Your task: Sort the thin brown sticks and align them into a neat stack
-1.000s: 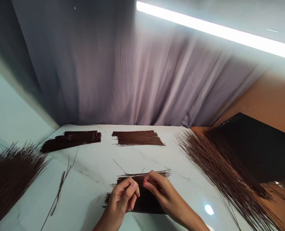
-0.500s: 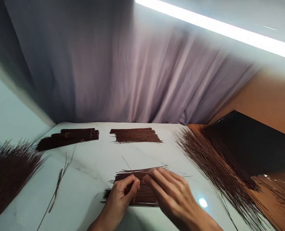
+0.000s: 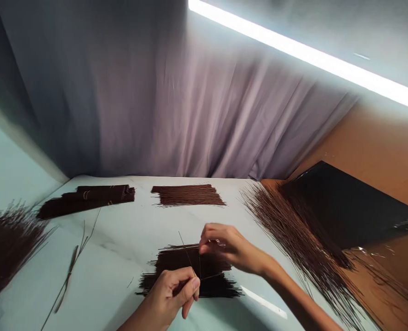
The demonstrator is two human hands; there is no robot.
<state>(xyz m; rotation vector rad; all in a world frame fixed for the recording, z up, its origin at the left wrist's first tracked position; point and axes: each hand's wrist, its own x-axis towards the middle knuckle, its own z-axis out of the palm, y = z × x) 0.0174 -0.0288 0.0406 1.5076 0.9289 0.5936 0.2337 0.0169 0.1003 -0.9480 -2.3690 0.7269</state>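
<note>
— What is laid out, and what holds what?

— Nothing here sits in a proper bin. On my white table (image 3: 128, 239) the thin brown sticks lie in heaps. The nearest thing to a container is the dark sheet (image 3: 348, 207) at the far right, with a long loose pile of sticks (image 3: 293, 234) fanned over its near edge and down onto the table. At the far left lies another loose heap (image 3: 7, 239). At the back left lie the tied bundles (image 3: 87, 198), side by side, and next to them, at the back middle, a flat row of sticks (image 3: 187, 195). A few stray sticks (image 3: 71, 262) lie apart at the left.

— And your hands?

— Right in front of me is the flat layer of sticks (image 3: 186, 271), lying on the table. My left hand (image 3: 171, 294) is over its near edge, thumb and forefinger pinched together on a single thin stick (image 3: 187, 255) that slants up and away from the layer. My right hand (image 3: 229, 246) hovers above the layer's far edge, its fingertips drawn together in a pinch; they seem to grip a thin stick or two hanging down, though these are too fine for me to tell for sure.

— Do the hands touch?

— No, they are near, with the layer between them.
</note>
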